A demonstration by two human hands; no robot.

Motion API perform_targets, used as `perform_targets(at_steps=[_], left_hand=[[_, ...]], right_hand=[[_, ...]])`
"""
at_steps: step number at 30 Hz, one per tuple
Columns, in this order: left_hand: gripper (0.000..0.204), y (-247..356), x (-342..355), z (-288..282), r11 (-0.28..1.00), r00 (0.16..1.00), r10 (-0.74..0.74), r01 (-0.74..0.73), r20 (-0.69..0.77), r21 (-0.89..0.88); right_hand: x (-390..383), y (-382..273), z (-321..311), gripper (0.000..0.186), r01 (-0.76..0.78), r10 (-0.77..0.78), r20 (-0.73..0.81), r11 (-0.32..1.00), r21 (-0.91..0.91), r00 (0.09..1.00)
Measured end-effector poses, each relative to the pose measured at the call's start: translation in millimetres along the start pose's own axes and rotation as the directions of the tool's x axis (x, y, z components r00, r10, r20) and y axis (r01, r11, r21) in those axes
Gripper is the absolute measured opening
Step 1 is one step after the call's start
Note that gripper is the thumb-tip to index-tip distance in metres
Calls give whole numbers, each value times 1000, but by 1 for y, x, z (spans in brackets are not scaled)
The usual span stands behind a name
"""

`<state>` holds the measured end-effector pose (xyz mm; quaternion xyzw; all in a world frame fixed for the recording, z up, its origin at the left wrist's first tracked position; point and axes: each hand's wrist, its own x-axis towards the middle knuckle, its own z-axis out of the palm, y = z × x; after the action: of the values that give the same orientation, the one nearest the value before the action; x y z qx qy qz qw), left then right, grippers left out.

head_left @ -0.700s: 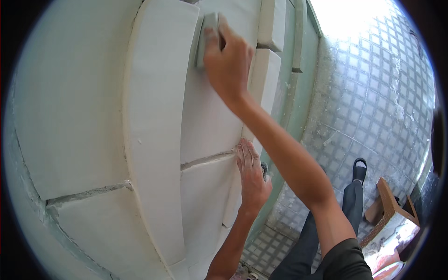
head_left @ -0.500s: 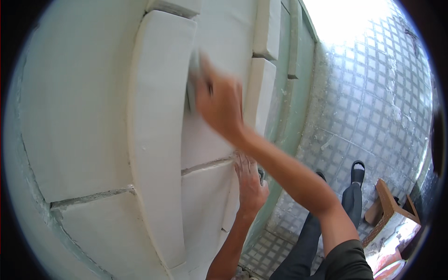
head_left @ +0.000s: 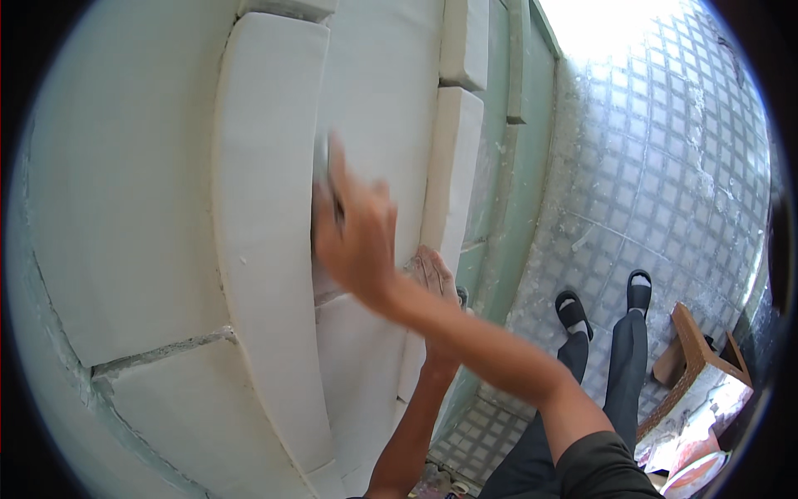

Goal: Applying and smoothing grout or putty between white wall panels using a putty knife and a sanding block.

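My right hand [head_left: 353, 237], smeared by motion, is closed round a thin, flat grey tool [head_left: 322, 158], like a scraper, whose exact kind I cannot make out. It is held against the side of a long white raised strip [head_left: 270, 166], over the smooth white recessed panel [head_left: 378, 100]. My left hand [head_left: 434, 270] lies with fingers stretched over the edge of a narrower white strip [head_left: 453, 175], partly hidden behind my right forearm. Beside it shows a small dark grey rounded thing [head_left: 462, 296]; whether the hand touches it cannot be seen.
A rough joint [head_left: 162, 351] crosses the white surface at the left. Pale green panelling [head_left: 519, 191] runs along the right side. Below lies a patterned tile floor [head_left: 615, 200], with my feet in dark slippers [head_left: 572, 312]. A brown-edged box-like object [head_left: 694, 374] stands at the lower right.
My right hand has moved down and left along the long strip with the grey tool. The left hand has shifted slightly upward. The whole view has shifted a little.
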<state>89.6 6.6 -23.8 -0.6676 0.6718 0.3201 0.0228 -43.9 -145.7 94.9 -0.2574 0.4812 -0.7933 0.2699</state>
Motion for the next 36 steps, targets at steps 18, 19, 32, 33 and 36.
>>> perform_targets(at_steps=[18, 19, 32, 33, 36], left_hand=[[106, 102, 6, 14, 884, 955, 215, -103, -202, 456], [106, 100, 5, 11, 877, 953, 202, -73, -227, 476], [94, 80, 7, 22, 744, 833, 449, -150, -322, 652], [85, 52, 8, 28, 870, 745, 490, -449, -452, 203], [78, 94, 4, 4, 964, 987, 139, -117, -78, 241]], right_hand=[[-64, -14, -25, 54, -212, 210, 47, 976, 50, 977], [-62, -14, -33, 56, -231, 220, 174, 972, 44, 960], [-19, -41, -63, 68, -363, 321, 499, 932, -14, 805], [-15, -40, -66, 68, -396, 322, 557, 918, 13, 765], [-2, -33, -131, 66, -317, 377, 647, 924, -214, 662]])
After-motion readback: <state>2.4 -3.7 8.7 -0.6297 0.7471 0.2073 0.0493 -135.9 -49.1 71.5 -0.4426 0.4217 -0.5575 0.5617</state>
